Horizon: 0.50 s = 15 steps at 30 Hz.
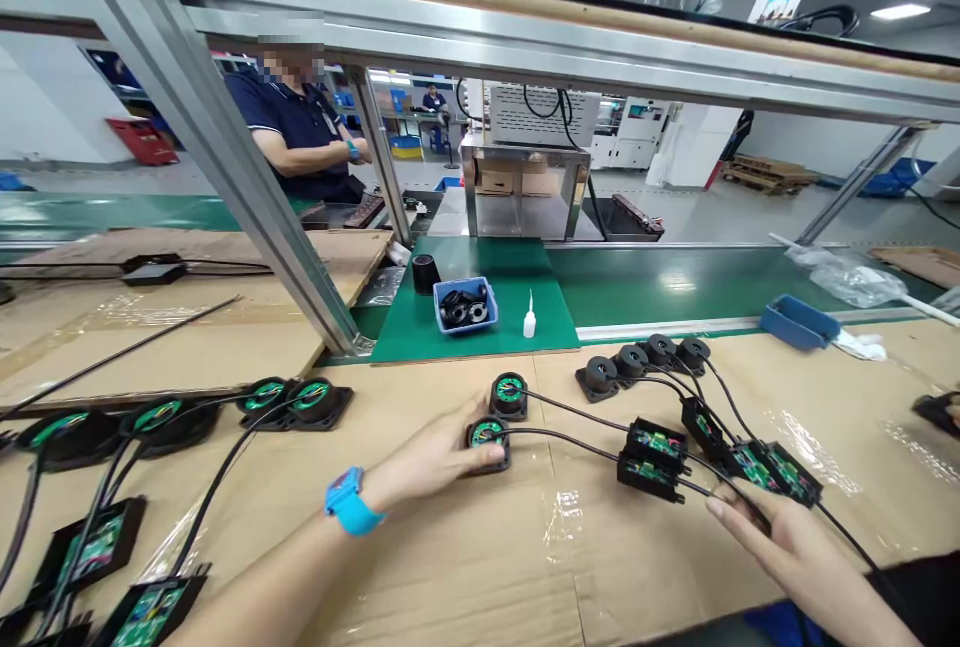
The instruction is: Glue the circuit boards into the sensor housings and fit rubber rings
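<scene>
My left hand (pixel 435 455), with a blue watch at the wrist, reaches across the cardboard and closes its fingers on a round black module with a green board (pixel 488 435). A second such module (pixel 509 393) sits just behind it. Black cables run from both to small black boxes (pixel 654 457) with green circuit boards. My right hand (pixel 780 537) lies on the cable (pixel 739 497) beside another open box (pixel 772 472), fingers curled over the wire.
Several capped round modules (pixel 645 359) stand at the centre right. More wired modules (pixel 285 397) lie at the left. On the green mat are a blue bin of black parts (pixel 466 305), a small white bottle (pixel 529 319) and a black cup (pixel 425 274). A co-worker (pixel 300 127) sits across the bench.
</scene>
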Available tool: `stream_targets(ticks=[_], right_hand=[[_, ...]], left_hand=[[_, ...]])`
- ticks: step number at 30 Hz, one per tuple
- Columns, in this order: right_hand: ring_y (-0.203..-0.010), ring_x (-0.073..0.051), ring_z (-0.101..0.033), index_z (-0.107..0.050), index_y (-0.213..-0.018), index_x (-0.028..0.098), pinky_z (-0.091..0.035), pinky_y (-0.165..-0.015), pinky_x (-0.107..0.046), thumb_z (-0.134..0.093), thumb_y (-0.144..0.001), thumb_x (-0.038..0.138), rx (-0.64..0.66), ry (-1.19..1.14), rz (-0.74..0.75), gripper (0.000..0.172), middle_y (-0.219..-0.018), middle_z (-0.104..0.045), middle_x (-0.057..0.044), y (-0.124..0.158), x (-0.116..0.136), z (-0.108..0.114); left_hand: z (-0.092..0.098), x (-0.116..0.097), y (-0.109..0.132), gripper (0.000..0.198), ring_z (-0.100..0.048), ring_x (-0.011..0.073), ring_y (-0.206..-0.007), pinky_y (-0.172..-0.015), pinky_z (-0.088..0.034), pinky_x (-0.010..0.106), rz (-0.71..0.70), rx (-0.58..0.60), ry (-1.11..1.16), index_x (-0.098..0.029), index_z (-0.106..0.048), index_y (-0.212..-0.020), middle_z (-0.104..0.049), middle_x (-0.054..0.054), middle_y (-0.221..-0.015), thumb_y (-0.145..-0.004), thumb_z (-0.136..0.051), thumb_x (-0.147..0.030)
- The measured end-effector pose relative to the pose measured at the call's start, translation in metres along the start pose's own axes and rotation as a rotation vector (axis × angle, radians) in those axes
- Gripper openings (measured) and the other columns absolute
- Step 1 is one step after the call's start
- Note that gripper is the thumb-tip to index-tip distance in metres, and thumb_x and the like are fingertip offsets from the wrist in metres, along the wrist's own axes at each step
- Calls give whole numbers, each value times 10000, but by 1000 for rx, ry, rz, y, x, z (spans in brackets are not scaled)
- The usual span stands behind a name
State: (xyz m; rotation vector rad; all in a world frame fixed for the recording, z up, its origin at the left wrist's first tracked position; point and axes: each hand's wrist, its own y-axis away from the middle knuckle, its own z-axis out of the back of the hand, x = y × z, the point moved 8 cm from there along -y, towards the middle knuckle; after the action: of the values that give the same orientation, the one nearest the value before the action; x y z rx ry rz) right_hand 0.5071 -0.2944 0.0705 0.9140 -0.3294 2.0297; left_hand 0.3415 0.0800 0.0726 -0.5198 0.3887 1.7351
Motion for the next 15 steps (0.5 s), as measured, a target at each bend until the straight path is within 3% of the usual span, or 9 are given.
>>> stream_targets(ticks=[2, 4, 6, 8, 12, 15], right_hand=[[-794, -278, -684, -688, -945, 233, -545, -715, -387, -566, -853, 698, -197, 243, 130, 489, -852, -720, -91, -7, -8, 15], [-970, -342, -709, -699, -1078, 226, -564, -834, -472, -546, -871, 677, -351, 420, 250, 519, -1051, -749, -130, -8, -10, 20], [-1044, -343, -702, -696, -1125, 227, -557, -892, -493, -538, -914, 607, -407, 520, 369, 462, -1137, -737, -128, -9, -1, 15], [-1066, -307, -700, -690, -1155, 241, -560, -912, -457, -553, -948, 518, -378, 538, 458, 372, -1158, -732, -110, -12, 15, 5], [-1087, -262, -691, -690, -1127, 255, -558, -937, -406, -568, -977, 408, -265, 440, 533, 246, -1163, -722, -96, -31, 61, -10], [-1068, -253, -682, -679, -1106, 223, -546, -939, -413, -562, -983, 320, -102, 309, 544, 196, -1124, -723, -105, -61, 98, -24]], left_hand=[[26, 10, -15, 663, -700, 269, -990, -889, -550, 390, 79, -98, -81, -192, -458, -1471, -739, 103, -1154, -979, -370, -627], [61, 25, -36, 559, -671, 287, -983, -881, -516, 415, 158, -206, -194, -186, -545, -1345, -721, 126, -1153, -1002, -336, -574], [92, 37, -62, 439, -587, 351, -1144, -987, -437, 493, 213, -284, -328, -197, -629, -1148, -698, 143, -1178, -986, -415, -545], [111, 48, -90, 379, -531, 372, -1220, -1043, -383, 549, 247, -295, -446, -191, -652, -1037, -688, 143, -1161, -972, -490, -527], [113, 62, -137, 412, -571, 291, -1210, -1058, -432, 548, 287, -225, -620, -168, -627, -1188, -634, 106, -1247, -952, -602, -505], [105, 69, -157, 440, -594, 271, -1184, -1034, -473, 528, 307, -178, -700, -173, -599, -1255, -611, 104, -1293, -957, -607, -497]])
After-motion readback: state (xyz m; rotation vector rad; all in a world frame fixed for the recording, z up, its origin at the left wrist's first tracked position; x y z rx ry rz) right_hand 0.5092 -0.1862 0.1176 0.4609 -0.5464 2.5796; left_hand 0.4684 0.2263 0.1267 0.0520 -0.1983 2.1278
